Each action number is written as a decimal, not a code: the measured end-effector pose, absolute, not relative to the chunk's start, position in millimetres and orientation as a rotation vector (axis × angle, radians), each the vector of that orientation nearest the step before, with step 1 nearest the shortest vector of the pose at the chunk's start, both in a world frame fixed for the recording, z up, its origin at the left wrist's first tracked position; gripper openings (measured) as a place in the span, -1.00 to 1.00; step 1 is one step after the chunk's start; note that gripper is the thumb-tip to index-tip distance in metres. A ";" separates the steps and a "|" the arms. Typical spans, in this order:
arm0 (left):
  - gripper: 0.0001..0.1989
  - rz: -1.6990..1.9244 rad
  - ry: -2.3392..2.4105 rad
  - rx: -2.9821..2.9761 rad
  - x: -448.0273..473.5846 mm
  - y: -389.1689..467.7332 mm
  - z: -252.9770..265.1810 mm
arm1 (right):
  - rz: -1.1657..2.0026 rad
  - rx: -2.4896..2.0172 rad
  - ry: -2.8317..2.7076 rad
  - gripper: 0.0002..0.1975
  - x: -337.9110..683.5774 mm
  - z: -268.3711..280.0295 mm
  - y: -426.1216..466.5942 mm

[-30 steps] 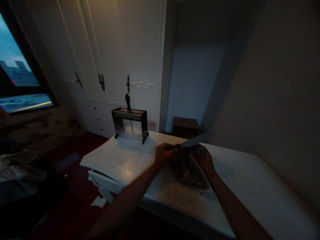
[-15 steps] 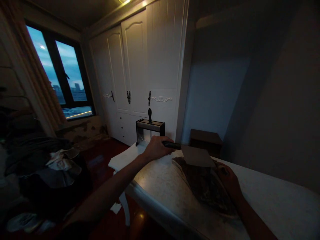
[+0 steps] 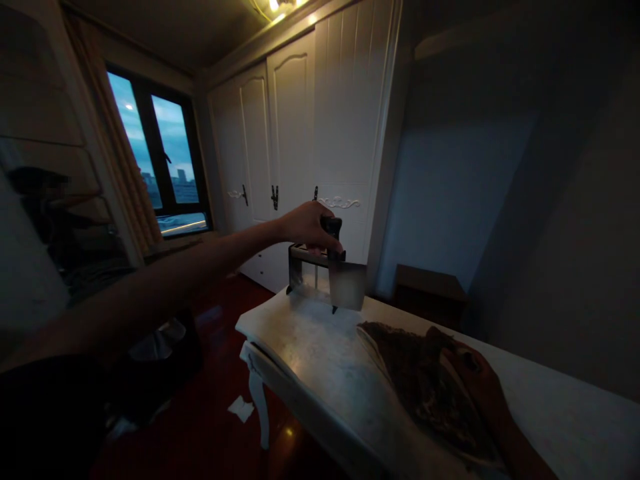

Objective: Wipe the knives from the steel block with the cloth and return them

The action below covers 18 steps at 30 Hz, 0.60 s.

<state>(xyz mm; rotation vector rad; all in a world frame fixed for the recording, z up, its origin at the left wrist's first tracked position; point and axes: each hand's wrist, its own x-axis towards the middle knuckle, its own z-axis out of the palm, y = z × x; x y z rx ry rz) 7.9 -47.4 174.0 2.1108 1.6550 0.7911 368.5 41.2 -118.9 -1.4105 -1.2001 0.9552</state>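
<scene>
Head view, left hand (image 3: 311,227) gripping cleaver (image 3: 349,283) hanging below, right hand (image 3: 475,375) clasping dark object (image 3: 417,380)

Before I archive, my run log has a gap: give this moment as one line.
left hand: holds cleaver, blade down | right hand: on dark mottled item | item: on white table

Knife stand (image 3: 309,275) on table (image 3: 320,353), behind cleaver (image 3: 348,285)

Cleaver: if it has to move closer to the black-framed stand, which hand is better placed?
Probably left: the left hand grips the cleaver by its handle, in front of the black-framed stand in this view, while the right hand is farther right, at the dark patterned item on the table.
</scene>
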 end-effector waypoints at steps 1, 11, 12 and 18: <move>-0.68 0.809 1.666 2.091 6.7 -46.3 177.6 | 0.968 -1.409 -1.203 -0.17 368.6 -118.5 40.9; -0.76 1.152 1.849 2.220 -33.9 -5.4 206.1 | 1.034 -1.500 -1.172 -0.09 363.3 -102.3 31.2; -0.79 1.249 1.851 2.178 -36.1 -1.7 208.5 | 1.028 -1.508 -1.184 -0.08 363.7 -103.1 31.9; -0.85 1.670 1.794 1.878 -46.3 24.2 220.8 | 1.053 -1.508 -1.235 -0.01 363.0 -100.8 28.6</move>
